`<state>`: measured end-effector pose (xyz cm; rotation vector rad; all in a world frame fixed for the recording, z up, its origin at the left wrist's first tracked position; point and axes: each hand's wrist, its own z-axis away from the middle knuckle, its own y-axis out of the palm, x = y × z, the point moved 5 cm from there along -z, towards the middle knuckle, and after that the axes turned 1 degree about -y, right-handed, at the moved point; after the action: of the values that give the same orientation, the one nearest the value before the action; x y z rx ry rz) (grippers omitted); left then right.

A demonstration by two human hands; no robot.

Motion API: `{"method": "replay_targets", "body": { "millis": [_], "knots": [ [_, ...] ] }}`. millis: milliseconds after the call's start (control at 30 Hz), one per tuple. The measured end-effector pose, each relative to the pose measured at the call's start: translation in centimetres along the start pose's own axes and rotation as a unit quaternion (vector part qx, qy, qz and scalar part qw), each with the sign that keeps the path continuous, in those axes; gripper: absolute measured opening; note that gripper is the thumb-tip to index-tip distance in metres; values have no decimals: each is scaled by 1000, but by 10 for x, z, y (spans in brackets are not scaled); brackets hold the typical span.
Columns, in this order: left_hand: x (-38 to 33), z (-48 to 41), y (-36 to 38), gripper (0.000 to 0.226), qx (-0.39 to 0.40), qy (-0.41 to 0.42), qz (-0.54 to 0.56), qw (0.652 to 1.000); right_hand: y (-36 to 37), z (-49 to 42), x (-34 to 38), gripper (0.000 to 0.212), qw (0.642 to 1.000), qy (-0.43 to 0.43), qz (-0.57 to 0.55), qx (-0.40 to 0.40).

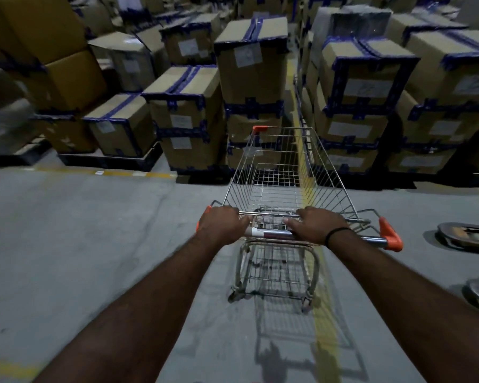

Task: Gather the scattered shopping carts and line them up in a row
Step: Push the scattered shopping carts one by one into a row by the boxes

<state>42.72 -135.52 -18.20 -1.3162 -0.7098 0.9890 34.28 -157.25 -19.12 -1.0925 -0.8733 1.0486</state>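
A warehouse: stacked brown cardboard cartons bound in blue tape (pixel 250 78) on black pallets (pixel 114 161), from ten to two o'clock, grey concrete floor (pixel 80 230) with yellow painted lines (pixel 127 173).

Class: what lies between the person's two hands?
Head view: only a bare stretch of the shopping cart handle, gripped by the left hand and right hand.

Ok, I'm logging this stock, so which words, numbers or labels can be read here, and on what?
Nothing here can be read as text.
The white labels on the cardboard boxes: too blurred to read.
The blue tape: any print is too blurred.
The cart handle: its pale sleeve shows no legible print.
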Motion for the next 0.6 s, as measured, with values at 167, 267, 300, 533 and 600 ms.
{"method": "replay_targets", "body": {
  "millis": [167, 267, 300, 533, 600],
  "knots": [
    [12, 16, -9, 57, 1, -15, 24, 1000, 4, 8, 21, 74, 1000, -17, 12, -7],
    [25, 32, -17, 56, -14, -22, 48, 999, -3, 12, 50, 72, 998, -51, 15, -28],
    [32, 40, -20, 55, -18, -27, 55, 998, -9, 13, 63, 71, 997, -68, 13, -39],
    [145, 123, -34, 64, -40, -113, 82, 989, -32, 33, 215, 75, 974, -209, -9, -81],
    [190, 162, -38, 64, -51, -147, 84, 984, -29, 49, 275, 75, 964, -254, -11, -81]
  ]
}}
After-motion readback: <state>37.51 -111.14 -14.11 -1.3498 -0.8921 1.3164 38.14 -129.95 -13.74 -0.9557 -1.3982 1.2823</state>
